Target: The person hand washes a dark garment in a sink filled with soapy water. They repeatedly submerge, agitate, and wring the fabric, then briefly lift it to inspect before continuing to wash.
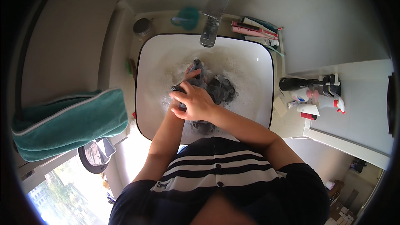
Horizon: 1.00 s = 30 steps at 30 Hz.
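Observation:
Over the white basin (156, 68), my right hand (198, 98) crosses on top of my left forearm. Its fingers curl around a dark piece (178, 89), which looks like wet fabric, at my left wrist. Farther into the basin, my left hand (194, 73) grips dark, sudsy cloth (197, 63), with part of the hand hidden behind my right one. Another bunched dark cloth (222, 89) lies just right of my hands. More dark wet cloth (204, 127) sits near the front of the basin, beneath my right wrist. Whether these pieces are joined, I cannot tell.
A metal faucet (210, 31) overhangs the back rim. Toothbrushes (254, 29) and tubes lie behind at right; several bottles (307, 95) stand on the right ledge. A teal cup (188, 18) and a lidded jar (142, 27) are at the back. A green towel (72, 122) hangs left.

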Available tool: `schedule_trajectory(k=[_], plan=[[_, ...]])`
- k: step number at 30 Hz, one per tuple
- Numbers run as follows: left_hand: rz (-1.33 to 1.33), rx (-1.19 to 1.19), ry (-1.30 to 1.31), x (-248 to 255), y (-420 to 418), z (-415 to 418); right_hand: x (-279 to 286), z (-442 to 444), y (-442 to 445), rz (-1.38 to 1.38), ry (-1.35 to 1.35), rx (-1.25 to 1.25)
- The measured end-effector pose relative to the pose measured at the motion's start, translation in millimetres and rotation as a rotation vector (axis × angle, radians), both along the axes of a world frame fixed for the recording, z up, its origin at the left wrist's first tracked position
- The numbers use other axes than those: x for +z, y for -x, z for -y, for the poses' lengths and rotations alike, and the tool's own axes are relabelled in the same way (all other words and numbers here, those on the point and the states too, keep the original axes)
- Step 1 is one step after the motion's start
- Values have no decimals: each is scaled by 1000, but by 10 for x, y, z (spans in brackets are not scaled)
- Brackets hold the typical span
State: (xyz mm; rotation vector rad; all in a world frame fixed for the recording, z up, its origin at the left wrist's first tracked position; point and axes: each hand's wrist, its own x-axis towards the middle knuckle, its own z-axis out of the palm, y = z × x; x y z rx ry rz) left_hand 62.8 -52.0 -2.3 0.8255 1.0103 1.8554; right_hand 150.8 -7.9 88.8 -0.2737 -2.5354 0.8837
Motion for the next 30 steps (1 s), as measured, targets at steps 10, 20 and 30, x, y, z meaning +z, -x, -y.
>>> schedule_trajectory(k=[10,20,30], plan=[[733,188,535,483,268,47,-432,-946,-54,23,350,-227],[-1588,460,717,451,501,335,-751,-830,-967,601,-57,-327],[-1016,-334,863,48,884,-220,-612,-1353,-1175,340,1634,-412]])
